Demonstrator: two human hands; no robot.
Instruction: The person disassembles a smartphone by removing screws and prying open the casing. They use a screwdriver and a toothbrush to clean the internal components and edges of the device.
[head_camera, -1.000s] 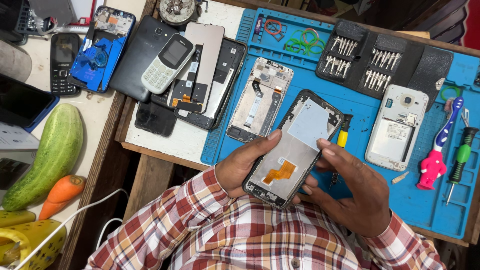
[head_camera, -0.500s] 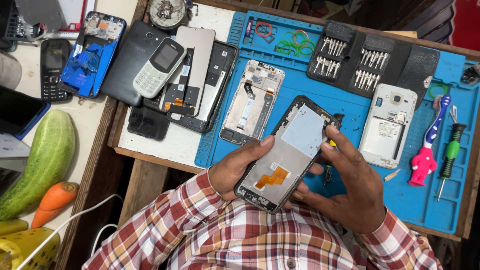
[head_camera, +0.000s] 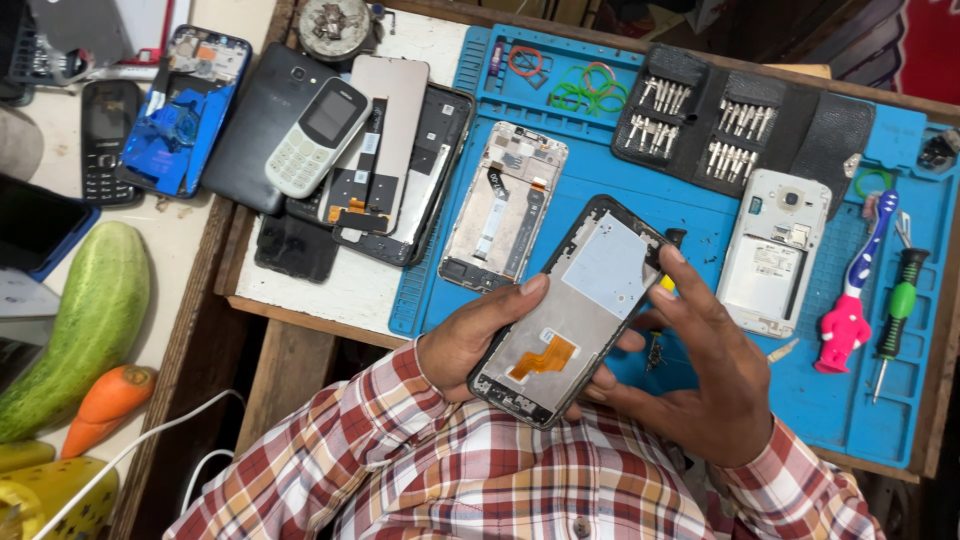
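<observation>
phone frame (head_camera: 570, 315) lying opened, back off, in left hand (head_camera: 470, 335) grip; right hand (head_camera: 705, 375) fingertips steadying edge, perhaps pinching a tool.

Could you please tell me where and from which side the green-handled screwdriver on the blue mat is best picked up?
Probably by its thick green handle, pinched across from the sides. The green-handled screwdriver lies flat on the blue mat, its thin shaft pointing toward the person. The toothbrush lies close on its left, so come from above or the right.
</observation>
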